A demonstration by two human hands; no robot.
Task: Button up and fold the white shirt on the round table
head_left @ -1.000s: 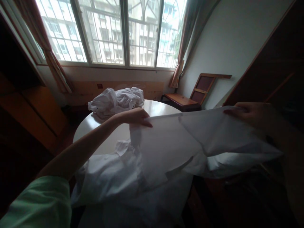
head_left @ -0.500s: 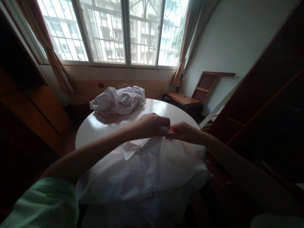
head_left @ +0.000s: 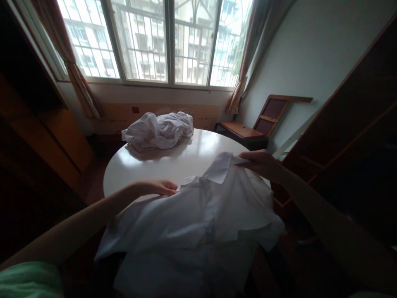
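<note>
A white collared shirt is spread across the near part of the round table, its lower part hanging over the front edge. My right hand is closed on the cloth beside the collar, which it lifts on that side. At the other shoulder, my left hand pinches the fabric near the collar's left end. The shirt's collar stands partly raised between my hands. The tips of some fingers are hidden by cloth.
A crumpled heap of white clothes lies at the far left of the white round table. Beyond the table to the right stands a wooden chair. Dark wooden furniture rises at the right, and a barred window is behind.
My hands, together at the collar before, have parted. The left moved left and down to the shoulder, the right slightly right and up. The shirt's collar has opened out and risen.
</note>
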